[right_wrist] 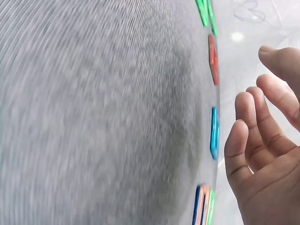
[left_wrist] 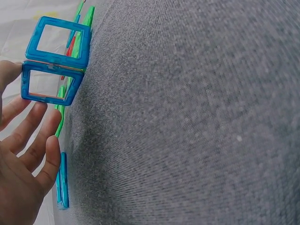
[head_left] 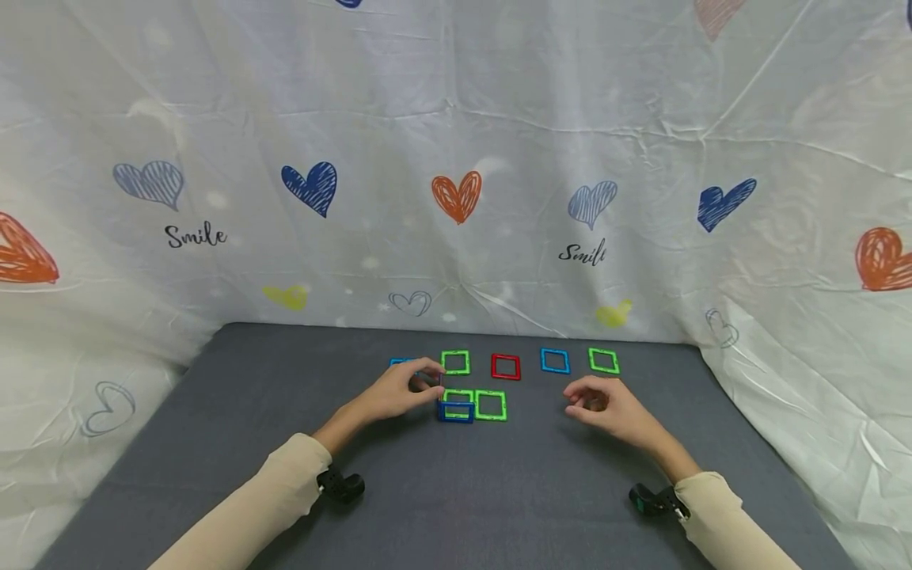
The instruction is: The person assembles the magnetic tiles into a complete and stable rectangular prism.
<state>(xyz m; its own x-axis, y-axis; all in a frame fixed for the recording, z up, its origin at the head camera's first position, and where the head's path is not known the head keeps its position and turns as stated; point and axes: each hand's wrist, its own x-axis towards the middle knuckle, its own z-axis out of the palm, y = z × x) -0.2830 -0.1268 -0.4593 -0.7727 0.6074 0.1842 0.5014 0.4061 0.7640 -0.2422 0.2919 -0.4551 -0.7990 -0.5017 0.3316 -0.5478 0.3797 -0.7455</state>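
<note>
Blue square plastic frame (head_left: 456,419), nearest of the pieces: standing on edge along the near side of a flat green square plastic frame (head_left: 459,391), on the grey woven-cloth tabletop (head_left: 456,507). Second blue square plastic frame (left_wrist: 46,98) also on edge, at the left side of that green one; the left wrist view shows the two blue pieces meeting at a corner seam. Left hand (head_left: 390,394): grip closed on the second blue piece, thumb at one upper corner, fingertips at the other. Right hand (head_left: 627,412): grip relaxed, fingers loosely bent, holding nothing, well to the right of the blue pair. Another green square frame (head_left: 491,418) lies flat, just beside the first green on its right. Farther off, a row, left to right: blue flat frame (head_left: 400,360), partly hidden by the left hand; green row frame (head_left: 456,373); red square frame (head_left: 506,378); light-blue square frame (head_left: 556,371); end green frame (head_left: 606,371), with blurred coloured layers beneath it in the right wrist view. Behind all: white fabric backdrop (head_left: 513,95) printed with hearts and "Smile".
</note>
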